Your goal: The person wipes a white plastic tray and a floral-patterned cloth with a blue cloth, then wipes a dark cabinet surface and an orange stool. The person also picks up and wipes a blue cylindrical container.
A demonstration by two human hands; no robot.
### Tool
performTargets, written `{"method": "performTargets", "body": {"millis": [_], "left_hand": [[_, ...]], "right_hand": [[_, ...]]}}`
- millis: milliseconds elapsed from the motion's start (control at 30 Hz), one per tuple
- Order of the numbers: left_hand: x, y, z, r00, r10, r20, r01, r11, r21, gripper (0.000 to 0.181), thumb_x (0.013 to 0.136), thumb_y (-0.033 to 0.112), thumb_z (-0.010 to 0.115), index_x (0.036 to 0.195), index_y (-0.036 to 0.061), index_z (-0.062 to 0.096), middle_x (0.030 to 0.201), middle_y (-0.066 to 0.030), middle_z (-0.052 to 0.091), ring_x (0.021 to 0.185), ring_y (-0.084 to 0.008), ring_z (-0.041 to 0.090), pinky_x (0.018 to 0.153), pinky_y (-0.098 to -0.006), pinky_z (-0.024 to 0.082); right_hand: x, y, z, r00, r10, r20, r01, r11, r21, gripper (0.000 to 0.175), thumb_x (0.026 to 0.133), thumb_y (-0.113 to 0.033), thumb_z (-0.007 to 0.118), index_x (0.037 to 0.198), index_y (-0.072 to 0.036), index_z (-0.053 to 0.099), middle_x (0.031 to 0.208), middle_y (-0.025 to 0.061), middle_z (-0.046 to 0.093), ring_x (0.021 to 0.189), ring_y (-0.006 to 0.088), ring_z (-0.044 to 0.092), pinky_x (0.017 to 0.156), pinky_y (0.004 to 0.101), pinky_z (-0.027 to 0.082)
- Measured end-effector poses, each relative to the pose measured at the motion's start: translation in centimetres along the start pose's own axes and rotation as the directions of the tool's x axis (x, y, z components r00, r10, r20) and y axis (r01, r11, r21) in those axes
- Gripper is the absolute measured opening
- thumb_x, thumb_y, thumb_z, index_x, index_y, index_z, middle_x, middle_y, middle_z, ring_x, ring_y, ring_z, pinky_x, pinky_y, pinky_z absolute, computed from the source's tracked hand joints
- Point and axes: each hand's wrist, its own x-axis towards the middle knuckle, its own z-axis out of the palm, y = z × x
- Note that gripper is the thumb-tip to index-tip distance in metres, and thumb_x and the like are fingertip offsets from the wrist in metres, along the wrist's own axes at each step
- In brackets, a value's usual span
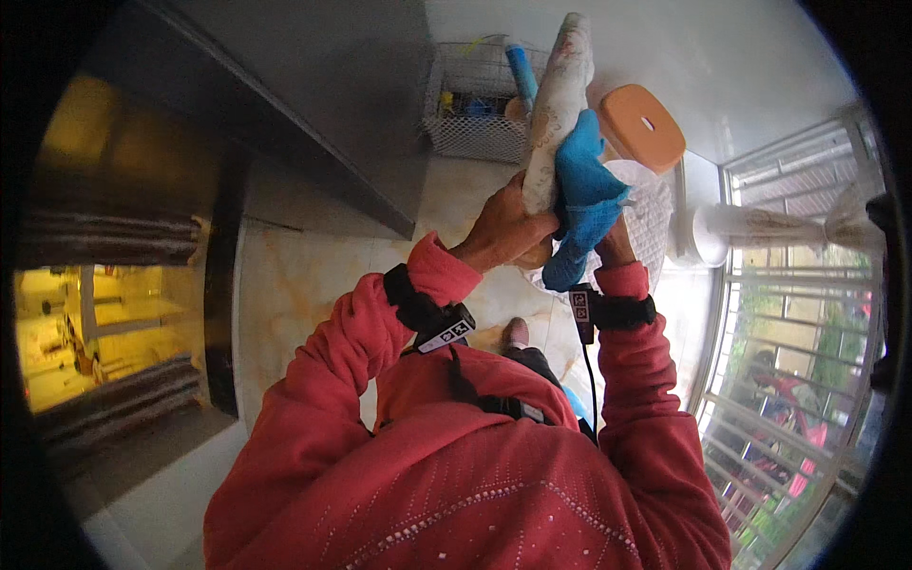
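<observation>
In front of me a long, pale, tapering object (559, 107) with a faint printed pattern and reddish marks points up and away. I cannot tell exactly what it is. My left hand (502, 224) is closed around its lower end. A blue cloth (588, 192) drapes along its right side. Behind this cloth my right hand (614, 239) is mostly hidden, with the wrist and a little of the hand showing; it appears to hold the cloth against the pale object. Both wrists wear black straps with small marked devices.
Beyond my hands stands a wire-mesh basket (477, 135) holding a blue roll-like item (522, 75) and other things. An orange plastic stool (645, 128) stands at the right wall, near a quilted pale cover (652, 221). A barred window (784, 342) lies right, a dark panel (342, 92) left.
</observation>
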Motion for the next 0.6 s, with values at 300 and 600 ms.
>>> {"method": "performTargets", "body": {"millis": [300,600], "left_hand": [[-3.5,1.8,2.8,0.974,-0.152,-0.170,0.155,0.988,0.004,0.046,0.069,0.006,0.059,0.114,0.0011,0.054,0.104,-0.0094,0.061,0.093,-0.0189,0.057,0.084,-0.0300,0.045],[-11.6,2.9,7.2,0.954,-0.143,-0.263,0.172,0.981,0.094,0.059,0.069,0.009,0.060,0.125,-0.0011,0.043,0.106,-0.0133,0.060,0.097,-0.0232,0.057,0.088,-0.0342,0.045]], "right_hand": [[-1.4,0.6,-0.5,0.976,-0.187,0.114,0.186,0.982,0.020,0.043,0.075,-0.029,0.063,0.109,-0.004,0.058,0.102,0.0193,0.060,0.093,0.0367,0.058,0.080,0.0389,0.048],[-8.2,-2.8,-0.5,0.980,-0.124,0.157,0.044,0.900,0.433,0.025,0.073,-0.018,0.067,0.095,-0.006,0.063,0.089,0.0147,0.062,0.084,0.0280,0.061,0.072,0.0359,0.046]]}}
